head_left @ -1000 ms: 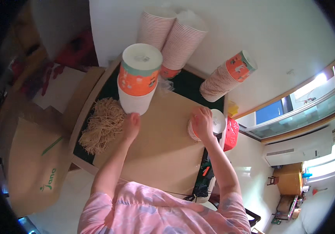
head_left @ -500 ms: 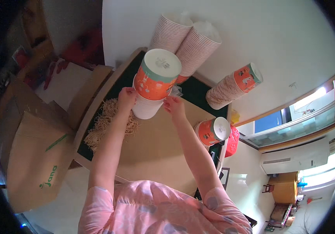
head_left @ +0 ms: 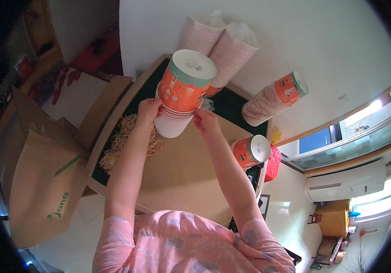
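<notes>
In front of me an orange paper bucket [head_left: 184,93] with a green band stands upside down, its white base facing up. Several stacked rims show just under it, above a plain white bucket [head_left: 172,127]. On the left side of the rims, my left hand [head_left: 151,111] pinches the edge with thumb and fingers. My right hand [head_left: 207,122] has its fingers closed at the right side of the same rims. Both forearms reach up from below. Beside my left forearm lies a heap of pale shredded paper [head_left: 122,145], partly covered by that arm.
Two tall bucket stacks, partly wrapped in clear plastic [head_left: 241,34], stand by the wall. To the right are a leaning stack [head_left: 273,100] and a shorter orange stack [head_left: 250,151], near a red basket [head_left: 273,164]. Brown cardboard [head_left: 182,173] covers the green tabletop; a large carton [head_left: 41,186] stands left.
The orange bucket has shifted slightly up and to the right. More reddish rims show beneath it, and both hands have stayed at its edge, with the right fingers now closer in.
</notes>
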{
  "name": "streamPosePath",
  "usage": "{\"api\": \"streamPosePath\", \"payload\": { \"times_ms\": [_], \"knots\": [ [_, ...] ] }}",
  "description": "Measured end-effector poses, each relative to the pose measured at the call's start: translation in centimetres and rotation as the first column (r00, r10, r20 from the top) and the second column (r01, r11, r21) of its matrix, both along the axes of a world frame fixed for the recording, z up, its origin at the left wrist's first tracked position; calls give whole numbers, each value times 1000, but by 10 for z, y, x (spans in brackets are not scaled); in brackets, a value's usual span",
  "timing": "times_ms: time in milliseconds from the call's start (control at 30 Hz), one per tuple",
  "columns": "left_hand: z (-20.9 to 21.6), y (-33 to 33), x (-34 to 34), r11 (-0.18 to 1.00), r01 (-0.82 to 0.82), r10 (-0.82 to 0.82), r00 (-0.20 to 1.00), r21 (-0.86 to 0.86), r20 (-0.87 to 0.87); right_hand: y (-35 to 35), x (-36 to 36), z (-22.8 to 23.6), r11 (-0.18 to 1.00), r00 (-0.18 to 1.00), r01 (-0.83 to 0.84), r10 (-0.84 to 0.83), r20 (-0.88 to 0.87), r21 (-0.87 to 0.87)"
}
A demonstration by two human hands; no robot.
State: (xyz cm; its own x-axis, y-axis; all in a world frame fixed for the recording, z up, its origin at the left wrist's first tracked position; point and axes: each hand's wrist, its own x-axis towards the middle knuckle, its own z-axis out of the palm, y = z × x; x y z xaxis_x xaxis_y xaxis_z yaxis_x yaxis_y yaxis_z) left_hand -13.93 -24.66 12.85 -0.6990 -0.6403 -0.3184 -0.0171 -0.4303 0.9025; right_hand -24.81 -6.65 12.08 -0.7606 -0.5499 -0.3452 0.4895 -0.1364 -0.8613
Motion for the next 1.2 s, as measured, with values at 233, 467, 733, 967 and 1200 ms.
{"api": "streamPosePath", "payload": {
  "times_ms": [233, 467, 733, 967, 1200],
  "knots": [
    [12, 1, 1, 997, 21, -20, 1000, 70, -7, -2, 8, 26, 998, 997, 60, -59, -53, 17],
    [16, 1, -2, 1000, -7, 7, 1000, 3, 11, -1, 7, 26, 995, 998, 50, -52, 22, 89],
    [42, -3, 1, 1000, 9, -9, 994, -5, -105, 0, 9, 52, 1000, 1000, 7, -7, -23, 0],
    [46, 0, 1, 999, 44, -45, 995, -4, -88, 5, 9, 58, 1000, 994, 4, -3, -107, 7],
    [51, 3, 5, 996, 80, -82, 995, -37, -56, 8, 15, 67, 1000, 996, 4, -5, -89, -5]
  ]
}}
